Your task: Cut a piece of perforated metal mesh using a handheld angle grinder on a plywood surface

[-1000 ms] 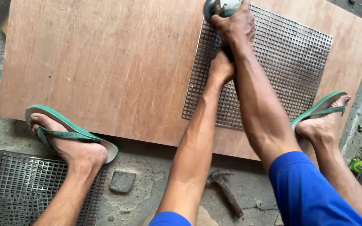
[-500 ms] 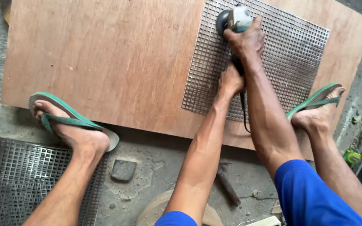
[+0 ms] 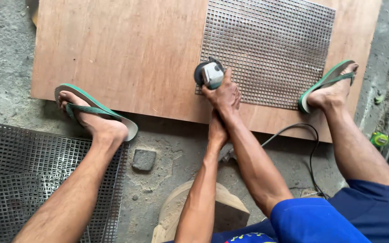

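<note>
Head view: angle grinder [image 3: 209, 74] points away, lengthwise toward the person.

A rough metalworking workshop floor.
Bare concrete floor [image 3: 5, 58], plywood board [image 3: 122, 54], perforated metal sheets [image 3: 271, 45], and an angle grinder [image 3: 209, 74] mid-frame.

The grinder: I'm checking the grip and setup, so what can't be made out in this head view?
- Grinder: its body and handle are covered by the right hand and the left hand behind it.
- Its disc: underneath the grinder, so contact with the metal mesh cannot be told.
- Cord: its far end passes behind the right leg.
- Board: far edge cut off by the picture's top.
</note>
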